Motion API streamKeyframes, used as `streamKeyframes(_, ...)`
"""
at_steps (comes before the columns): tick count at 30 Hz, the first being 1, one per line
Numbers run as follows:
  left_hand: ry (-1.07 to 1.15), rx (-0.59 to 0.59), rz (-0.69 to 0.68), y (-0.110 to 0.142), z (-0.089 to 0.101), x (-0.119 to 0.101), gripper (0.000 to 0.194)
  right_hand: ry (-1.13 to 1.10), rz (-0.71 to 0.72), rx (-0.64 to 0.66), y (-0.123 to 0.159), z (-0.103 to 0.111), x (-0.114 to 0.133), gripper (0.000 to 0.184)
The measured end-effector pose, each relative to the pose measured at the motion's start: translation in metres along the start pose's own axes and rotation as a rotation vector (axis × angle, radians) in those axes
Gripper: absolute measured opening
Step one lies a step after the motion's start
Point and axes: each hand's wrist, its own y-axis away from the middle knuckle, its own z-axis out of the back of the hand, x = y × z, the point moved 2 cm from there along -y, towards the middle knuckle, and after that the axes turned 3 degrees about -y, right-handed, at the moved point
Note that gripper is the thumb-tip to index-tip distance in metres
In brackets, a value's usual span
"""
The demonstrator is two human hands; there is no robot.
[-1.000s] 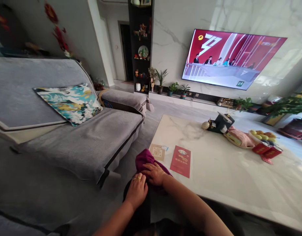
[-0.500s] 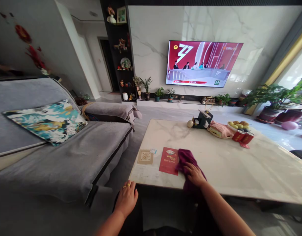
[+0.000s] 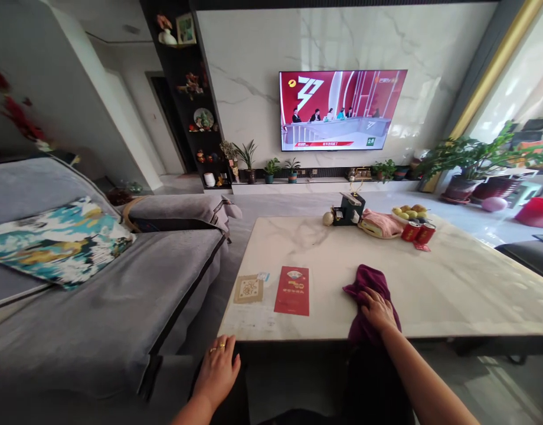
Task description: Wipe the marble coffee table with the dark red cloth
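Observation:
My right hand [image 3: 377, 307] lies palm down on a dark purple cloth [image 3: 369, 282] near the front edge of the white marble table [image 3: 452, 283], fingers pressed onto the fabric. Part of the cloth hangs over the table's edge. My left hand [image 3: 218, 369], with rings on two fingers, rests flat below the table's front left corner on something dark, apparently my knee, its fingers stretched out and holding nothing. A red envelope [image 3: 292, 290] and a small tan card [image 3: 248, 289] lie on the table to the left of the cloth.
At the table's far side stand a black holder [image 3: 347, 209], a pink cloth on a tray [image 3: 380, 224], a fruit bowl [image 3: 408, 211] and two red cans [image 3: 418, 232]. A grey sofa [image 3: 98, 301] with a patterned cushion [image 3: 54, 239] is on the left. Beyond are a wall TV [image 3: 340, 109] and potted plants [image 3: 470, 162].
My right hand has slid the purple cloth from the table's left corner rightward along the front edge, past the red envelope. My left hand left the cloth and dropped below the table.

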Motion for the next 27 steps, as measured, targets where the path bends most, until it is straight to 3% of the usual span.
streamKeyframes(4, 0.026, 0.069, -0.144, -0.015, -0.009, -0.016, 0.063, -0.023, -0.007, 0.018, 0.001, 0.007, 0.006, 0.064)
streamKeyframes(9, 0.177, 0.223, -0.360, -0.051, -0.002, -0.067, 0.094, -0.039, -0.007, 0.037, 0.002, 0.012, 0.010, 0.066)
streamKeyframes(13, 0.268, 0.315, -0.449, -0.088, 0.009, -0.102, 0.081, -0.034, -0.005, 0.044, 0.000, 0.013, 0.010, 0.066)
streamKeyframes(20, 0.306, 0.247, -0.332, -0.147, -0.004, -0.137, 0.074, -0.013, 0.006, 0.066, -0.004, 0.015, 0.012, 0.069)
streamKeyframes(27, 0.316, 0.193, -0.228, -0.172, -0.019, -0.163, 0.075, -0.011, 0.040, 0.106, -0.015, 0.014, 0.006, 0.074)
